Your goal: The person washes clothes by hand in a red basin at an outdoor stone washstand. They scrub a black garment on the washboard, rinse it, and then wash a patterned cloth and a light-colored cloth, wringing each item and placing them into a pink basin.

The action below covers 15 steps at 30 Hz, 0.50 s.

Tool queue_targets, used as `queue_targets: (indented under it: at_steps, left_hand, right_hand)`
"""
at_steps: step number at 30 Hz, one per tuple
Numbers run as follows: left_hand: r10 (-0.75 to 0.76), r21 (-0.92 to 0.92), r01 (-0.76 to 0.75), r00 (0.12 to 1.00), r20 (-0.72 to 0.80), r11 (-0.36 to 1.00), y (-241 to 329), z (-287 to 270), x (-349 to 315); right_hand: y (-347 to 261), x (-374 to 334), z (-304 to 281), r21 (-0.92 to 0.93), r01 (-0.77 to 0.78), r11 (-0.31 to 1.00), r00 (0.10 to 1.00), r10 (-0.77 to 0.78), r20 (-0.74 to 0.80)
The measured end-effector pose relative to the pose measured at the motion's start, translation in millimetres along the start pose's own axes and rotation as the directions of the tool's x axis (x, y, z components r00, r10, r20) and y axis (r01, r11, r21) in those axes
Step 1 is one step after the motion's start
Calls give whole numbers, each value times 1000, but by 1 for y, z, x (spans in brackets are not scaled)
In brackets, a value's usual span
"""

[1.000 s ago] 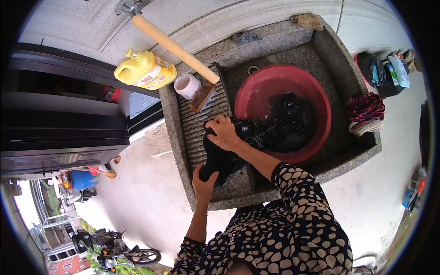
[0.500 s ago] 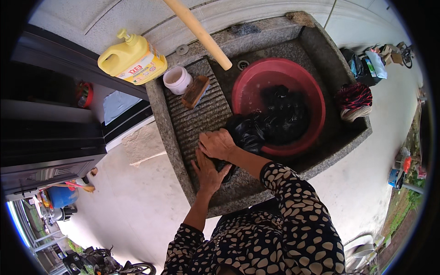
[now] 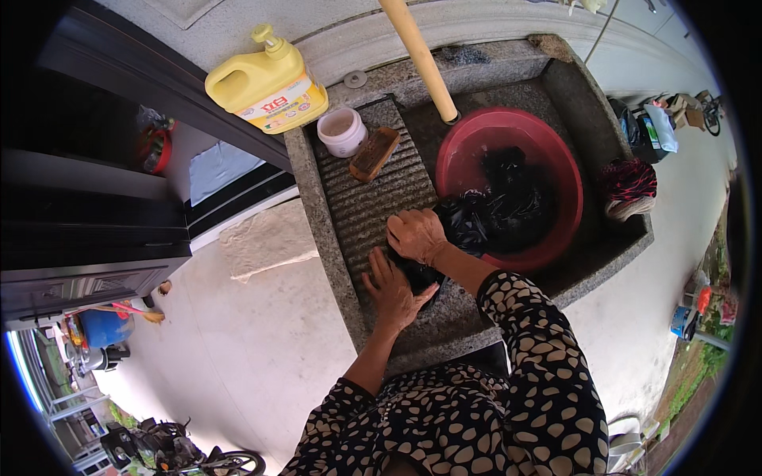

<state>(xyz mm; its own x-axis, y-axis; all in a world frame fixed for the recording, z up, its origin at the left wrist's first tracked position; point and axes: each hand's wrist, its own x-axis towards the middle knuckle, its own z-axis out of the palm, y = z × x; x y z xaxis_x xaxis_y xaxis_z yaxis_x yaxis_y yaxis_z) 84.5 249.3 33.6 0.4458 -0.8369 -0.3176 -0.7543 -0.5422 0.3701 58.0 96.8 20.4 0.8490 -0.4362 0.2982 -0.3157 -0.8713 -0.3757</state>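
A wet black cloth [image 3: 520, 202] lies bunched in the water of a red basin [image 3: 573, 170]. Part of it runs over the basin's near left rim onto the ribbed stone washboard [image 3: 357, 214]. My right hand [image 3: 418, 236] is closed on this part, its fingers curled into the fabric. Just nearer to me, my left hand [image 3: 392, 292] presses on the cloth with fingers stretched out and thumb apart. Black fabric shows between the two hands. Further up the ribs, a wooden scrub brush [image 3: 375, 155] rests beside a white tub [image 3: 342, 132].
A grey stone sink [image 3: 311, 198] surrounds washboard and basin. A yellow pump jug [image 3: 270, 87] stands at its far left corner. A pale pole [image 3: 421, 59] slants down into the sink. Dark red patterned cloth [image 3: 629, 182] hangs over the right wall. A dark door [image 3: 95, 270] stands at left.
The view has shifted, so the sink sits further right. My hands have drawn slightly apart, and more black cloth shows between them.
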Motion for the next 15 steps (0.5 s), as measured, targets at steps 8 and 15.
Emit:
queue_targets:
  at_steps: [8,15]
  left_hand:
    - [-19,-137,-3,987,-160,991,-30,33,4]
    - [-49,-18,52,989,141,998,1,-4,5]
  right_hand:
    - [-34,-6,-14,347,-105,932,993,80,86]
    - [-11,4,-7,-65,-54,996,997,57,48]
